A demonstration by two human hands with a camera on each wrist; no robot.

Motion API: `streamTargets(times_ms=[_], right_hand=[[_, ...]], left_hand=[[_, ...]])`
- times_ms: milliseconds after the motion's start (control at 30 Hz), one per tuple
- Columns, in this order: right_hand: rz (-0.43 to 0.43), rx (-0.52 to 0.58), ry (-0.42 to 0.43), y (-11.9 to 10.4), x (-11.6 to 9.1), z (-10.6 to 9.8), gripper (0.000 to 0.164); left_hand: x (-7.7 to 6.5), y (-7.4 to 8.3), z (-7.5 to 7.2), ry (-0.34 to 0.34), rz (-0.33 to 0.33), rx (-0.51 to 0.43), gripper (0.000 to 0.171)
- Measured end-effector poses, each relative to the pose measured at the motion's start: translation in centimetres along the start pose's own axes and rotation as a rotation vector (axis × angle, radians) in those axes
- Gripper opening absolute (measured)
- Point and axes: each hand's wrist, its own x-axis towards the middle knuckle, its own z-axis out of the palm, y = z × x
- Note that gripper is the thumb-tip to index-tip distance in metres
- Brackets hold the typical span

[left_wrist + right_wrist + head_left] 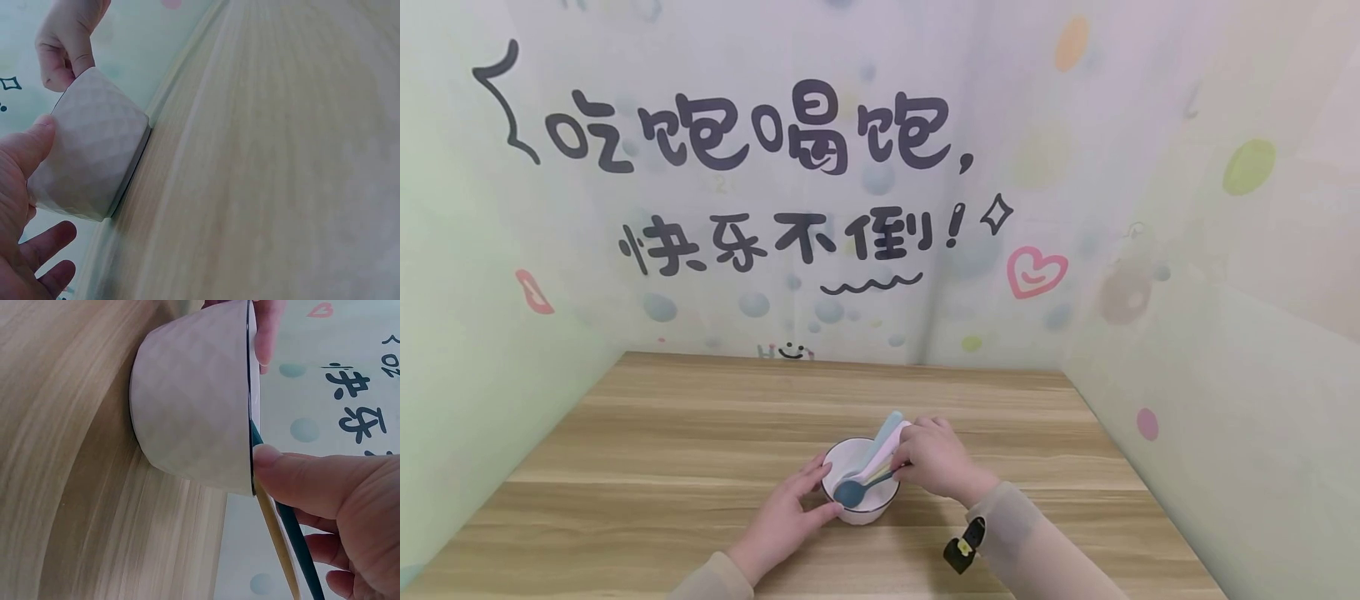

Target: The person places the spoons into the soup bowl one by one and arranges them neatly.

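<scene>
A white bowl [867, 517] with a dark rim and a faceted outside stands on the wooden table. My left hand [786, 510] holds it by the left side, thumb near the front of the rim and fingers around the back. Several spoons lean in the bowl, their handles over the right side: a light blue one [887, 427], a pale pink one [886, 451] and a yellow one [280, 550]. My right hand [942, 460] pinches the handle of a dark teal spoon [850, 493] at the right rim. The teal spoon's head shows over the bowl's front.
Around the bowl spreads the wood-grain table [700, 433]. Behind it rises a pale wall [880, 325] with large dark lettering and coloured dots, and side walls flank left and right. A black strap with a small yellow decoration [964, 547] hangs at the right wrist.
</scene>
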Motion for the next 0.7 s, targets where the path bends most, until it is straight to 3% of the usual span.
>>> streamTargets(times_ms=[700], right_hand=[[0.021, 0.01, 0.004, 0.3, 0.09, 0.59, 0.007]], left_hand=[[0.06, -0.3, 0.11, 0.003, 0.005, -0.007, 0.069]])
